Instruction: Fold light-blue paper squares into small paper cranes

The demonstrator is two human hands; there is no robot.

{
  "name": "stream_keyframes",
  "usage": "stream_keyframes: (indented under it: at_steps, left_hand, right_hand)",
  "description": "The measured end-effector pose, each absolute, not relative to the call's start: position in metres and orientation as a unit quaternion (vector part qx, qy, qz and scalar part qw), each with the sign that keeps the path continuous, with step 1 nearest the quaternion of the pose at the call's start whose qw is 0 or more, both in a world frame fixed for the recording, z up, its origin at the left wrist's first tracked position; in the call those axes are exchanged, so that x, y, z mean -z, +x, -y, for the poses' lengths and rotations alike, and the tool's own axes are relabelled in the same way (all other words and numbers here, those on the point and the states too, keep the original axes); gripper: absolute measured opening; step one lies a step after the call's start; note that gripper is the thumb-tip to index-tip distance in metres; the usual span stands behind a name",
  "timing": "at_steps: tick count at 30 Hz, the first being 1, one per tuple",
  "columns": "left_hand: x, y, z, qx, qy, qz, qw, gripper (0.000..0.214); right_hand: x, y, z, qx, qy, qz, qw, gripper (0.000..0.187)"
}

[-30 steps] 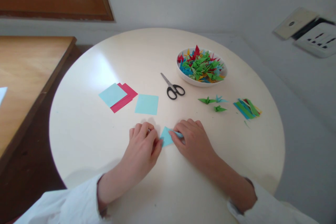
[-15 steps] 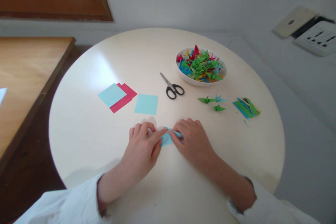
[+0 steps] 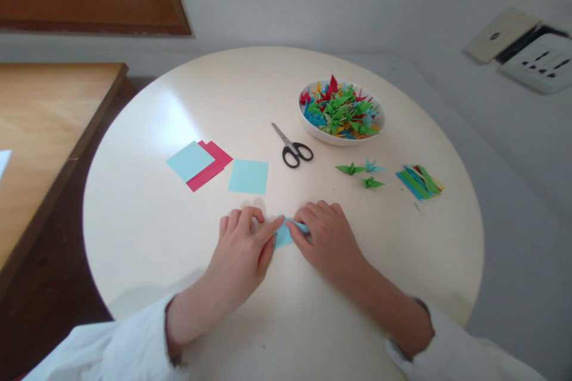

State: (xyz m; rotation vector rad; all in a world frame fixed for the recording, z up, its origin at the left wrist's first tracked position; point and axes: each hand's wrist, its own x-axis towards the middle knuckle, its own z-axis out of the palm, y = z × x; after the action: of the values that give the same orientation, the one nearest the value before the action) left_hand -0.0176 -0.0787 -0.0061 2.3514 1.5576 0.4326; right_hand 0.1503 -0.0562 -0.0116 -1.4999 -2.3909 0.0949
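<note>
A small folded light-blue paper (image 3: 283,237) lies on the round cream table (image 3: 147,226) between my two hands. My left hand (image 3: 243,247) rests on the table with its fingers curled, and its forefinger presses on the paper's left edge. My right hand (image 3: 325,237) is closed in a pinch on the paper's right part, covering most of it. Only a small blue wedge of the paper shows between the fingers.
A flat light-blue square (image 3: 249,177) lies just beyond my left hand, with blue and red sheets (image 3: 199,163) to its left. Black scissors (image 3: 291,147), a white bowl (image 3: 339,137) of folded paper cranes, three loose cranes (image 3: 363,174) and coloured strips (image 3: 420,183) lie further right.
My left forefinger has stretched out over the paper's left edge, hiding more of it. My right hand has stayed in place on the paper.
</note>
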Motion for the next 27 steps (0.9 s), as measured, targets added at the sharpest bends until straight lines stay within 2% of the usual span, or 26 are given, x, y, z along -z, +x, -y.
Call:
stream_keyframes:
  at_steps: [8,22,24,27]
  left_hand:
    - [0.008,-0.018,0.079,-0.158,0.812,-0.541,0.15,0.035]
    - [0.01,-0.019,0.079,-0.149,0.82,-0.536,0.135,0.035]
    - [0.01,-0.019,0.079,-0.147,0.822,-0.534,0.134,0.036]
    - [0.011,-0.02,0.079,-0.151,0.823,-0.532,0.128,0.036]
  right_hand:
    - [0.015,0.15,0.059,-0.018,-0.534,0.828,0.169,0.01]
    - [0.019,0.173,0.063,0.005,-0.572,0.801,0.175,0.012]
    - [0.017,0.175,0.064,0.007,-0.58,0.792,0.191,0.013]
    - [0.012,0.175,0.072,0.021,-0.553,0.79,0.263,0.016]
